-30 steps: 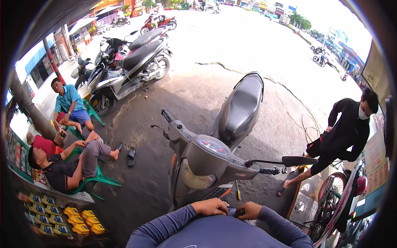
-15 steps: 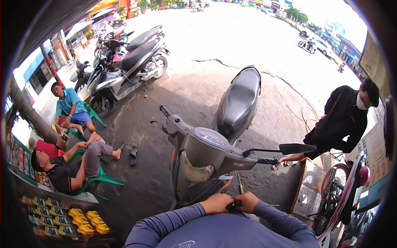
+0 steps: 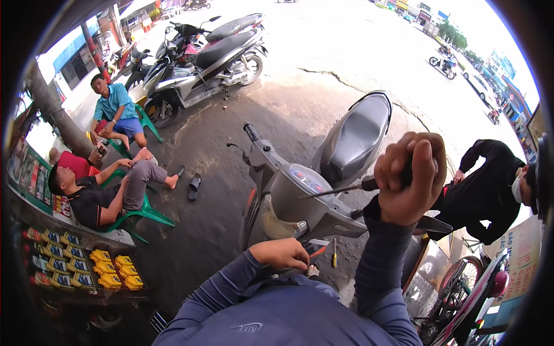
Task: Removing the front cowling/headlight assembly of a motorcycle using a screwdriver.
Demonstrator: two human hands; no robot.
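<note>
My right hand (image 3: 411, 176) is raised high in front of me, its fingers wrapped round the dark handle of a screwdriver (image 3: 368, 184). The thin shaft points left, across the scooter's front. Low at the front panel of the grey scooter (image 3: 288, 196), my left hand (image 3: 281, 254) has its fingers curled down; whatever they hold is hidden. A second screwdriver with a yellow handle (image 3: 334, 260) lies on the ground just right of the front panel. The scooter faces me, with its seat (image 3: 353, 138) behind the handlebar.
At left, two people (image 3: 115, 109) sit on green chairs beside a rack of yellow bottles (image 3: 105, 270). Parked scooters (image 3: 202, 66) stand beyond them. A person in black (image 3: 485, 190) bends at the right, near a metal-topped box (image 3: 430, 271) and another motorbike (image 3: 461, 288).
My hands, which were together low at the scooter's front, have parted. The right has risen with the screwdriver; the left has stayed low. My view has shifted, and the person in black bends lower.
</note>
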